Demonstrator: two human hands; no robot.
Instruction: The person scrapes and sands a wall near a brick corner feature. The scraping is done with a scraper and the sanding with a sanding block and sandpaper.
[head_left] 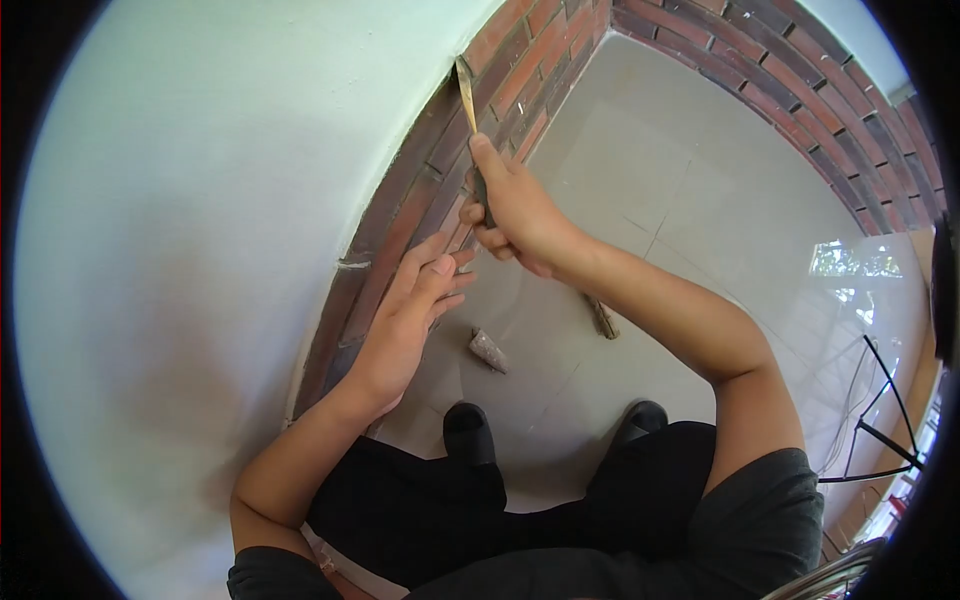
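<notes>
My right hand (pixel 515 205) is closed around the dark handle of a scraper-like tool (pixel 467 97) with a narrow, yellowish blade. The blade's tip touches the edge where the pale wall (pixel 250 130) meets the top of the red-brown brick facing (pixel 400 195). Lower and to the left, my left hand (pixel 405 320) rests near the brick facing with its fingers spread and nothing in it.
On the tiled floor (pixel 640 150) lie a greyish cone-shaped piece (pixel 488 350) and a brown stick-like object (pixel 604 318). More brick facing (pixel 800 90) curves along the far side. A thin black frame (pixel 885 435) stands at the right.
</notes>
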